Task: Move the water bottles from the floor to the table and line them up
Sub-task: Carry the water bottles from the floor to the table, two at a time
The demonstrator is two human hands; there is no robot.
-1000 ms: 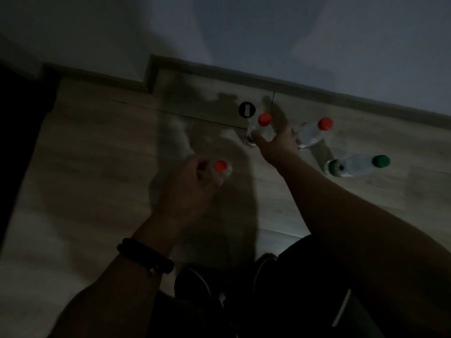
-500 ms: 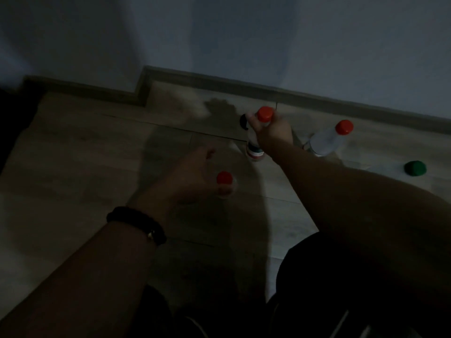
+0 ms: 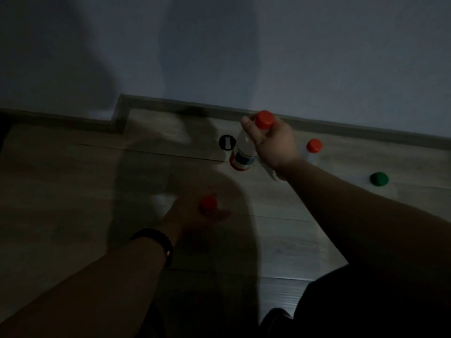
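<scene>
A black bracelet [image 3: 153, 240] circles the left wrist. The left hand [image 3: 190, 214], deep in shadow, curls round the first bottle [image 3: 208, 204] just under its red cap (only the cap shows clearly). Towards the floor's [image 3: 73, 181] right edge sits a green cap [image 3: 379, 179]; its bottle is too dim to make out. Further off, the right hand [image 3: 274, 146] grips the second bottle [image 3: 244, 152] by the neck, tilted and clear of the floor. A third bottle [image 3: 314, 145] stands near the baseboard [image 3: 195, 107], and a black disc [image 3: 227, 142] lies at the floor's far edge.
</scene>
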